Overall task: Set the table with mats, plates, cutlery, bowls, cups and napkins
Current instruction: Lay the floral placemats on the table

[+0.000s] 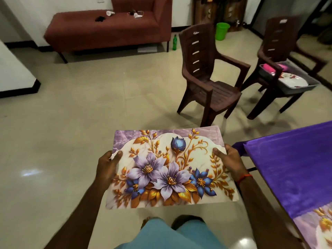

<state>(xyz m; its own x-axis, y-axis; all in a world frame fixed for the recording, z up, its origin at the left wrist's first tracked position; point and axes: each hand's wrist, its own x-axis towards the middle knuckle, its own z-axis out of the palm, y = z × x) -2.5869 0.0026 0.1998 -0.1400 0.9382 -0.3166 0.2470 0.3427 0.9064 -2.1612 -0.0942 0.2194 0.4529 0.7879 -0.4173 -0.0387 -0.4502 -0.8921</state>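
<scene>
– Mat (170, 169) with purple flowers, where is it?
– Up in the air, held flat over the floor, just left of the purple table (291, 168).
– Who holds it?
– Both hands. The left hand (107, 166) grips the left edge, thumb on top. The right hand (229, 160) grips the right edge the same way.
– What lies on the table?
– Another flower mat (316, 229), at the near corner.
– And farther off?
– A brown chair (219, 94). A second chair (280, 38) holds a grey tray (298, 90) with a plate (294, 81).
</scene>
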